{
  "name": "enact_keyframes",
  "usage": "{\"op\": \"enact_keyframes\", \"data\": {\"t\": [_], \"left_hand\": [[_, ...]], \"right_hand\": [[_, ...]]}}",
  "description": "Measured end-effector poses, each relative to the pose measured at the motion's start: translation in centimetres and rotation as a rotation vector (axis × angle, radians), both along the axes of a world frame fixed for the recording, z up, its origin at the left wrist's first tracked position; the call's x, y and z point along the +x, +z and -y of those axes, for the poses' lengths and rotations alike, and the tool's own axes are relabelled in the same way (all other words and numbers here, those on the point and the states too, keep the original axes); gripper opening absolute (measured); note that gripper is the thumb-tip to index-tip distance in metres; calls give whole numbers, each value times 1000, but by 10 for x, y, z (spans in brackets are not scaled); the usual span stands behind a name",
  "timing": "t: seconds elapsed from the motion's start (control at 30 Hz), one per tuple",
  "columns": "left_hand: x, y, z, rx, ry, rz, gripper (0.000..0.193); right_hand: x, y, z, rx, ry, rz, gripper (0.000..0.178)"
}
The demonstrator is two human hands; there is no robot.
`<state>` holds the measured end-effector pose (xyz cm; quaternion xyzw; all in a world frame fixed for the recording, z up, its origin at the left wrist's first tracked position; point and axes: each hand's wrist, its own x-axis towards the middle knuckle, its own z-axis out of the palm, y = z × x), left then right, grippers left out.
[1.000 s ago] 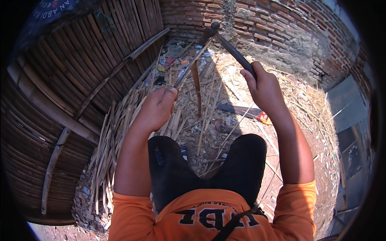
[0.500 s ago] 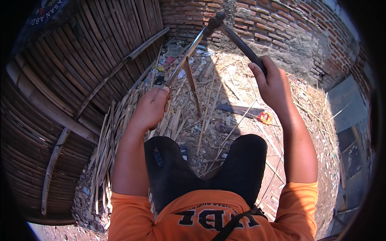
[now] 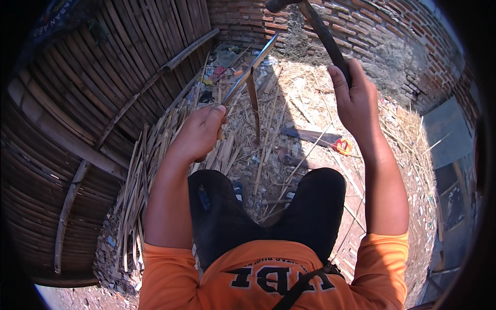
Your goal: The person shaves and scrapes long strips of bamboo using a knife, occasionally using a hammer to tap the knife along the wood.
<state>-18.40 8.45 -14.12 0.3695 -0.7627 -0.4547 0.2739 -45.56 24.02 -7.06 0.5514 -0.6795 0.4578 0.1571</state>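
Note:
My left hand [image 3: 199, 132] is closed around the handle end of a machete [image 3: 264, 53], its shiny blade slanting up and away to the right. Under the blade's middle stands a narrow bamboo strip [image 3: 253, 103], roughly upright, its top meeting the edge; how deep the blade sits in it I cannot tell. My right hand [image 3: 356, 101] grips the dark handle of a hammer [image 3: 325, 36]. The hammer's head is raised at the upper frame edge, apart from the blade tip.
A handsaw [image 3: 310, 136] with a red and yellow handle lies on the littered ground. Split bamboo pieces [image 3: 137, 191] pile up at the left beside a bamboo slat wall [image 3: 77, 119]. A brick wall [image 3: 361, 31] stands ahead, and a grey panel [image 3: 447, 134] leans at the right.
The hammer head has lifted off the machete's far end and risen toward the upper edge. The blade and my left hand have shifted slightly right in the picture.

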Motion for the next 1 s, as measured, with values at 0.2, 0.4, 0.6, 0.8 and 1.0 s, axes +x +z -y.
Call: {"op": "enact_keyframes", "data": {"t": [0.2,0.4,0.6,0.8,1.0], "left_hand": [[-6,-2,-3,-104,-50,28,46],[-6,-19,8,-9,-7,-44,45],[-5,-16,13,38,46,-49,46],[-10,-16,8,46,16,-31,47],[-7,-16,10,6,30,-32,46]], "right_hand": [[-6,-25,7,327,-44,13,39],[-5,-36,3,137,-39,153,36],[-22,-37,3,273,-49,81,38],[-20,-32,10,164,-54,33,37],[-13,-2,7,72,-2,6,38]]}}
